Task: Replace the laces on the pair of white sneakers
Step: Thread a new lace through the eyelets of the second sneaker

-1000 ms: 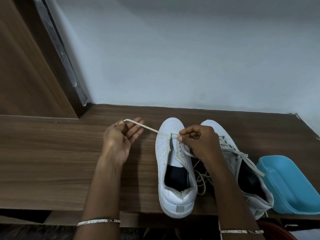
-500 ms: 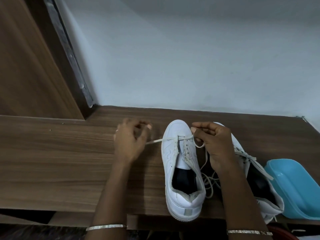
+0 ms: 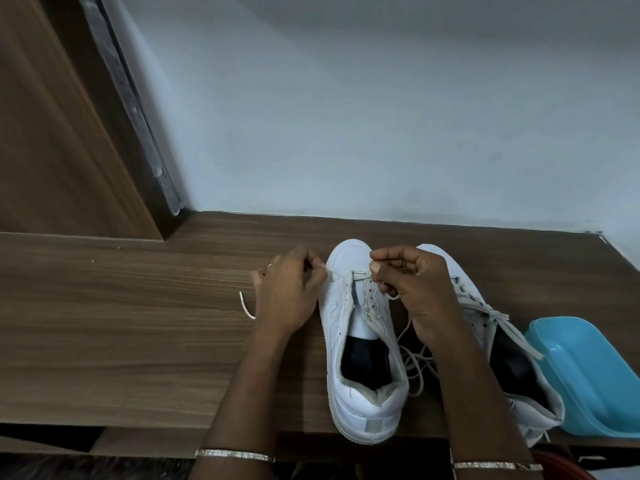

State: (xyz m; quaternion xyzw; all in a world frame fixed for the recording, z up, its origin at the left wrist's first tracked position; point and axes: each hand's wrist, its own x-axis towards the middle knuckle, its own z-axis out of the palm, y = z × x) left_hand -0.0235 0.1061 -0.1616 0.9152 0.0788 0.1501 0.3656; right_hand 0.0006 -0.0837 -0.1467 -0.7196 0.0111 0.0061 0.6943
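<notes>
Two white sneakers stand side by side on the wooden shelf, toes toward the wall. The left sneaker (image 3: pixel 360 341) has a white lace (image 3: pixel 360 273) running across its front eyelets only. My left hand (image 3: pixel 291 292) pinches the lace's left part just beside the shoe; the lace's free end (image 3: pixel 246 306) trails out on the wood behind that hand. My right hand (image 3: pixel 412 282) pinches the other part of the lace over the shoe's right eyelets. More lace lies in loose loops (image 3: pixel 415 368) between the shoes. The right sneaker (image 3: pixel 498 341) is laced and partly hidden by my right arm.
A light blue plastic tray (image 3: pixel 595 372) lies tilted at the shelf's right end, touching the right sneaker. The wooden shelf (image 3: pixel 138 341) stretches left; a wooden panel (image 3: pixel 52 133) rises at the back left, a pale wall behind. The front edge runs just below the heels.
My left hand came in from a stretched-out pull on the left to right beside the shoe, leaving the lace end slack on the wood. My right hand shifted its pinch at the front eyelets.
</notes>
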